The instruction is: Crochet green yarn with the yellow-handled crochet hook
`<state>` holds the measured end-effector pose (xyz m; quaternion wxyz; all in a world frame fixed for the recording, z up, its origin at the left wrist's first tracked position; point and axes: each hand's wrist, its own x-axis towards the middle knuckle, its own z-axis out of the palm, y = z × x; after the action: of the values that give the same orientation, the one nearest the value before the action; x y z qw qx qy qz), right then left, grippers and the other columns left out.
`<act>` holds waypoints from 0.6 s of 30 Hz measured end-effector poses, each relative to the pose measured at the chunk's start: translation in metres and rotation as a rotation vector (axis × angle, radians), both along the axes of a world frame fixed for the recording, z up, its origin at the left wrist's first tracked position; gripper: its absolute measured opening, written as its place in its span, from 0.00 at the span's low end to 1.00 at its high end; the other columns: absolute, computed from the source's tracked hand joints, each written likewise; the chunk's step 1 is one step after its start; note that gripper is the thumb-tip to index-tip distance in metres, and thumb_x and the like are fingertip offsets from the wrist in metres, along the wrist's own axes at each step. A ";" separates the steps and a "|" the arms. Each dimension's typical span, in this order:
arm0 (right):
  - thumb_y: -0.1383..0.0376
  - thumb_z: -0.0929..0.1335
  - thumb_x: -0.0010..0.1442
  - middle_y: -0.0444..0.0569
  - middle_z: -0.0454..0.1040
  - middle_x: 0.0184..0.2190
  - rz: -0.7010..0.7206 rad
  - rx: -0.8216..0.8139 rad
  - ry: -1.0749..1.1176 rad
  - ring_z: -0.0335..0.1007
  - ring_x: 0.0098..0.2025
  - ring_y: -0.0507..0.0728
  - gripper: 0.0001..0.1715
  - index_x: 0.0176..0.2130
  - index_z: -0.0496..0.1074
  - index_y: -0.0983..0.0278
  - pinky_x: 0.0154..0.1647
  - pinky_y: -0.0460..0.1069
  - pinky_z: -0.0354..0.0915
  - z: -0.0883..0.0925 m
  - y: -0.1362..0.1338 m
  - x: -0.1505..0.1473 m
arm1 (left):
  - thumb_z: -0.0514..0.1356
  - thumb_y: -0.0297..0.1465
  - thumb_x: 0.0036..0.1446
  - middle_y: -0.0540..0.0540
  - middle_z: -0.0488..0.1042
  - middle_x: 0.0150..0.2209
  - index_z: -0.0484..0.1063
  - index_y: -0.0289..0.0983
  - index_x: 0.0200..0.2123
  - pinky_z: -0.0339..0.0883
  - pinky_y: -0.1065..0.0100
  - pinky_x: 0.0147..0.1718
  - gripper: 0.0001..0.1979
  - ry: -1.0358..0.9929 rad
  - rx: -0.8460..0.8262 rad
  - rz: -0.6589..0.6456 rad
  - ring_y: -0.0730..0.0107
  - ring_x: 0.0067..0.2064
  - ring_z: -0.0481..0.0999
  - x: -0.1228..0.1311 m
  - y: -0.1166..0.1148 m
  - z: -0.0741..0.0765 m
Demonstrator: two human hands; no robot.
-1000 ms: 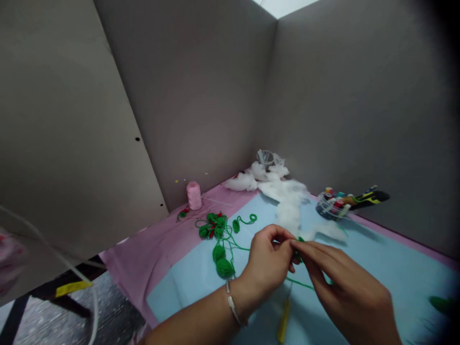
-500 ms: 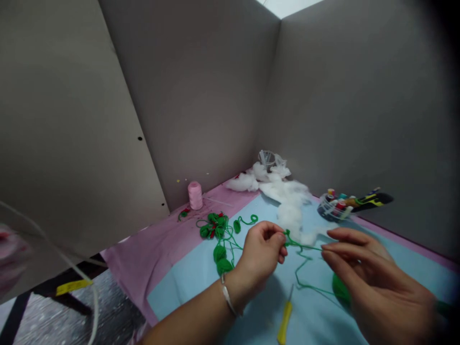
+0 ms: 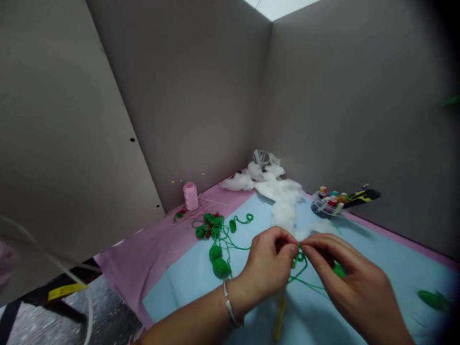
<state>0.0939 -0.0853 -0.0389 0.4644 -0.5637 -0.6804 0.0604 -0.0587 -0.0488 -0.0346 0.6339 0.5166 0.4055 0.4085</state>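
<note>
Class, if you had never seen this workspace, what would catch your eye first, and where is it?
First, the left hand and right hand at lower right, close together with green yarn between them. Next, the bright white fluff trailing over the blue sheet toward the corner of the grey walls. Then the pink spool standing upright on the pink cloth, left of the fluff.

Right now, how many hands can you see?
2: the left hand and the right hand, with fingertips close together at the green yarn.
</note>
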 end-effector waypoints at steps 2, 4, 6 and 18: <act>0.53 0.68 0.62 0.47 0.77 0.33 -0.013 -0.096 0.078 0.75 0.35 0.55 0.14 0.33 0.76 0.59 0.33 0.45 0.69 -0.006 0.002 0.003 | 0.56 0.22 0.53 0.55 0.65 0.21 0.68 0.37 0.29 0.58 0.72 0.26 0.05 0.004 -0.009 -0.021 0.76 0.24 0.64 0.001 -0.001 0.000; 0.49 0.68 0.61 0.46 0.76 0.30 -0.041 -0.186 0.229 0.73 0.33 0.54 0.17 0.32 0.75 0.59 0.32 0.44 0.68 -0.009 0.004 0.003 | 0.56 0.22 0.54 0.55 0.64 0.20 0.68 0.37 0.29 0.57 0.72 0.25 0.05 0.002 -0.038 -0.053 0.76 0.23 0.63 0.001 -0.001 0.003; 0.46 0.69 0.58 0.45 0.73 0.27 -0.040 -0.247 0.408 0.69 0.30 0.53 0.20 0.31 0.73 0.60 0.30 0.43 0.67 -0.011 0.005 0.000 | 0.56 0.22 0.54 0.56 0.63 0.19 0.67 0.37 0.28 0.55 0.72 0.25 0.06 -0.010 -0.069 -0.093 0.77 0.22 0.62 0.000 -0.001 0.007; 0.41 0.72 0.53 0.49 0.74 0.30 0.044 -0.469 0.662 0.69 0.33 0.56 0.29 0.41 0.79 0.60 0.32 0.46 0.70 -0.022 0.014 0.003 | 0.59 0.24 0.47 0.53 0.69 0.22 0.70 0.35 0.26 0.55 0.72 0.24 0.01 -0.133 -0.136 -0.031 0.79 0.22 0.64 -0.006 0.008 0.006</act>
<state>0.0970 -0.0712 -0.0608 0.5157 -0.5899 -0.4737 0.4021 -0.0648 -0.0406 -0.0281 0.6992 0.4506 0.3813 0.4034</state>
